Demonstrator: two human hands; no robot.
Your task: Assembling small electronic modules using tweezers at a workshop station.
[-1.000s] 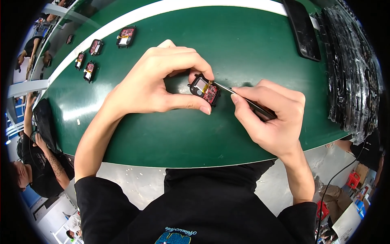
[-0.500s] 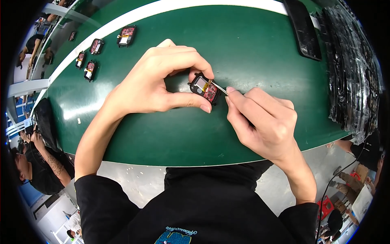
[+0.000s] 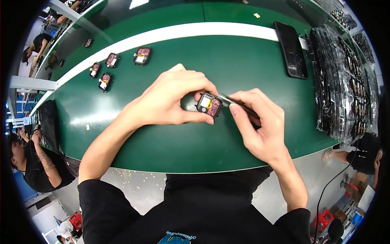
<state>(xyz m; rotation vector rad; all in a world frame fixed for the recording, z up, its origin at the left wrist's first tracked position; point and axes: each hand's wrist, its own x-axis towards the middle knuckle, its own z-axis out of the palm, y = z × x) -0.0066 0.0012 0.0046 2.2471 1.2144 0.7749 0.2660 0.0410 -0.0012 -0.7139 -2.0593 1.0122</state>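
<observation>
My left hand (image 3: 172,97) is closed round a small black watch-like case (image 3: 209,105), pinching it by its edges between thumb and fingers above the green table. The case faces up, showing a red circuit board, a pale rectangular part and a strip of yellow tape. Just right of it, my right hand (image 3: 262,120) grips slim dark metal tweezers (image 3: 245,107) between thumb and fingers. Their tips point at the upper right edge of the case and are blurred, so I cannot tell whether they touch it.
Several similar cases (image 3: 142,56) lie at the far left of the green table (image 3: 174,150). A black phone-like slab (image 3: 290,51) rests at the far right, beside a stack of dark trays in clear plastic (image 3: 339,85). A person in black (image 3: 38,162) sits at the left.
The tweezers have come away from the board's top and now lie flatter in my right hand, whose grip has turned. The view has shifted, so the table's things appear lower.
</observation>
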